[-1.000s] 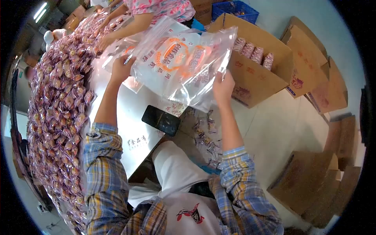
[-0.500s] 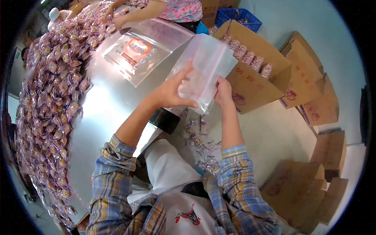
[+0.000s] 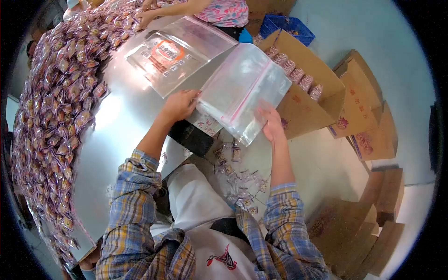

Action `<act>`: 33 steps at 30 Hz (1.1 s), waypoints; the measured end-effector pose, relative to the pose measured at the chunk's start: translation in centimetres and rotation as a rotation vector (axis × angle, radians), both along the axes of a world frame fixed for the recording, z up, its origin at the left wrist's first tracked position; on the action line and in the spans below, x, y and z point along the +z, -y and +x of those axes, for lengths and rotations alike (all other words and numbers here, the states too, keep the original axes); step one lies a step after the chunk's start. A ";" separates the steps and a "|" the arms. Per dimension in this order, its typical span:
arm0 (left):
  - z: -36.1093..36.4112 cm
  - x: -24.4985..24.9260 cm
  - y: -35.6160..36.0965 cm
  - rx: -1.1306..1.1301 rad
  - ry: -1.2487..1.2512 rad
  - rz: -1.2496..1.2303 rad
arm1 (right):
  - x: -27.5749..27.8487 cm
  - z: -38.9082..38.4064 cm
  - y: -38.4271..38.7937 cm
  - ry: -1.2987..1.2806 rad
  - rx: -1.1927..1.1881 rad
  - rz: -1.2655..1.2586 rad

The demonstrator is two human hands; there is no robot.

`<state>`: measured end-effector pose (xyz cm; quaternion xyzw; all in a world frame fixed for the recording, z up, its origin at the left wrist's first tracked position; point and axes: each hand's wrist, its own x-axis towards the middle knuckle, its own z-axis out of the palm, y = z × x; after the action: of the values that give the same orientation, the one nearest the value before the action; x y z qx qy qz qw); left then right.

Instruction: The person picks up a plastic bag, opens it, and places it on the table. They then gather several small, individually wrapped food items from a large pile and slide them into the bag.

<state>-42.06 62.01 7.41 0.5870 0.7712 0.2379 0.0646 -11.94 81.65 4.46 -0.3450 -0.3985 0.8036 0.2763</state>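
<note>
A clear plastic bag (image 3: 245,86) with a pink zip line is spread between my hands. My left hand (image 3: 181,105) pinches its left edge, fingers closed. At the bag's lower right side is my right hand (image 3: 271,122), partly blurred, with its fingers apart against the plastic. Beyond the bag, a stack of printed clear bags (image 3: 168,58) lies on the metal table (image 3: 126,107). A black box-like object (image 3: 191,137) sits at the table edge below my left hand.
Small wrapped packets (image 3: 60,116) are heaped along the left. An open carton (image 3: 303,100) holds rows of packets at the right, near a blue crate (image 3: 287,29) and other cartons (image 3: 373,135). Loose packets (image 3: 236,151) lie on the floor. A co-worker's arm (image 3: 175,9) reaches toward the heap.
My left hand has moved left and closed on the bag's edge. The bag is now spread wider and flatter. My right hand has shifted slightly, its fingers loosened.
</note>
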 end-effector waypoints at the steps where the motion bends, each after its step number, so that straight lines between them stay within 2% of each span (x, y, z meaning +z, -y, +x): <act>1: 0.3 0.4 0.0 0.016 0.004 -0.005 | -0.2 -0.3 0.6 -0.016 0.017 0.012; 3: 1.1 0.9 0.1 0.045 0.015 -0.016 | -0.5 -0.7 2.0 -0.044 0.047 0.035; 4: 1.1 0.2 -0.3 0.075 -0.020 -0.030 | -2.3 -1.1 1.4 -0.191 0.158 0.009; 6: 0.8 -0.6 -0.8 0.100 0.021 -0.018 | -4.3 -1.6 1.5 -0.128 0.145 0.074; 10: 1.0 0.9 -1.0 0.228 0.293 -0.084 | -3.1 -3.9 4.4 -0.131 0.042 0.093; 11: 1.0 0.9 -1.3 0.241 0.287 -0.103 | -2.7 -4.2 4.8 -0.128 0.023 0.090; 13: 0.9 1.3 -1.8 0.271 0.274 -0.140 | -2.2 -4.8 4.9 -0.067 0.022 0.055; 16: 1.7 2.7 -1.9 0.382 0.425 -0.174 | -1.3 -6.3 5.6 0.076 -0.114 0.159; 19: 1.2 0.5 -2.1 0.513 0.533 0.042 | -2.6 -6.6 5.4 0.233 -0.249 0.348; 21: -0.5 -2.7 -2.7 0.654 0.628 0.059 | -4.6 -6.4 4.5 0.300 -0.295 0.425; 23: -0.4 -3.0 -2.3 0.734 0.810 0.088 | -6.4 -5.6 4.0 0.314 -0.327 0.415; 25: 2.5 -0.3 -1.5 0.746 1.079 0.141 | -7.4 -5.3 4.0 0.338 -0.340 0.410; 27: 4.8 0.6 -1.3 0.772 0.835 0.205 | -7.0 -5.3 4.2 0.399 -0.339 0.440; 29: 6.3 1.3 -1.1 0.826 0.666 0.217 | -5.0 -5.4 5.2 0.364 -0.342 0.349; 30: 6.2 -1.4 -1.4 0.751 0.702 0.267 | -4.4 -5.3 5.5 0.348 -0.342 0.304; 33: 7.9 -1.5 -1.4 0.565 0.552 0.287 | -6.7 -4.8 4.3 0.377 -0.325 0.354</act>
<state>-34.21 63.45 5.90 0.2696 0.8147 0.4996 0.1184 -16.77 77.39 -2.20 -0.4940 -0.5161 0.5886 0.3782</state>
